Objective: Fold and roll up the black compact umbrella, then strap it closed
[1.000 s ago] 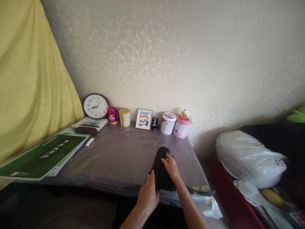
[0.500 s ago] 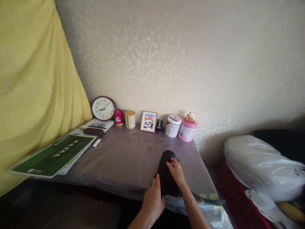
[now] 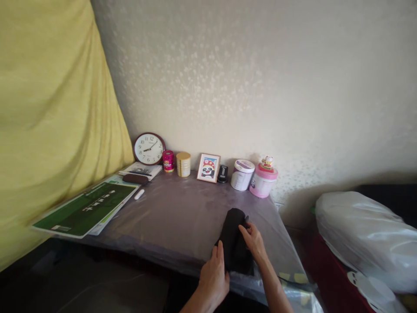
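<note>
A long black bundle (image 3: 231,232), which looks like folded or rolled cloth, lies lengthwise near the front right edge of the table. I cannot make out exactly what it is. My left hand (image 3: 213,276) grips its near left side, fingers together along the edge and the thumb low down. On the other side, my right hand (image 3: 254,242) pinches the bundle's right edge between thumb and fingers. A small dark tab or strap sticks out just beyond the right fingertips. The palms hide parts of both sides.
Along the wall stand a clock (image 3: 149,149), a pink can (image 3: 168,161), a yellow-lidded tin (image 3: 183,165), a framed panda picture (image 3: 208,168) and two tubs. A green board (image 3: 87,211) and a white pen-like item (image 3: 139,194) lie left. A plastic bag (image 3: 361,239) sits right.
The view has shifted slightly, so everything sits a little further right. My right hand has moved from on top of the black bundle to its right edge; the left stays at its side.
</note>
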Motion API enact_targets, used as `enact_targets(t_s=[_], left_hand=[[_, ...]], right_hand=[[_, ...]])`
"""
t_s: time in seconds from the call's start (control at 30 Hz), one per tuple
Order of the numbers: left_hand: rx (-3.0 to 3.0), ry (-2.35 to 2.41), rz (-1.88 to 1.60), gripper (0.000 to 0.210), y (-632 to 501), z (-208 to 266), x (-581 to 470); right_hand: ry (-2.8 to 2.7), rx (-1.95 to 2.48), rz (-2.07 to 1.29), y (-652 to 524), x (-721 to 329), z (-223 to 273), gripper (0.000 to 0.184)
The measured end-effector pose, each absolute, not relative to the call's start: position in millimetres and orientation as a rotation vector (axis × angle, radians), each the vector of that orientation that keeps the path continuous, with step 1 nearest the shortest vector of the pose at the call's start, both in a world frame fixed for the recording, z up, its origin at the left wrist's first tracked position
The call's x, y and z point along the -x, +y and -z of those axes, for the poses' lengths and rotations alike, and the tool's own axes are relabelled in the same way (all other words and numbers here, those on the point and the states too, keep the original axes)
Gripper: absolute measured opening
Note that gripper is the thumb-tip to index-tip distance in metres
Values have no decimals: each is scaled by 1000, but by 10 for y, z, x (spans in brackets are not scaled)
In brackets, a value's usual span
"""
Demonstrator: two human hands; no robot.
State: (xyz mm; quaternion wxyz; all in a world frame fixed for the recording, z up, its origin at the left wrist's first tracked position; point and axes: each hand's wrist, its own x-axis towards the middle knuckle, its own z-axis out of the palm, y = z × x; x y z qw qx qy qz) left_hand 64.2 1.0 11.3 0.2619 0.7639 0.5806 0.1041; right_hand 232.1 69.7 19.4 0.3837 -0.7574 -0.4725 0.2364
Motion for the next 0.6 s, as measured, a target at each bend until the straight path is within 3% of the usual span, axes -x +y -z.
enact_targets(t_s=[0.27, 0.6], left_hand=[[-2024, 1539, -341, 77, 7, -53, -624], [-1968, 1467, -419, 75, 37, -41, -588]], right_hand=[[-1038, 1909, -798, 590, -2505, -218, 59], [-1133, 1870, -734, 585, -2656, -84, 45]])
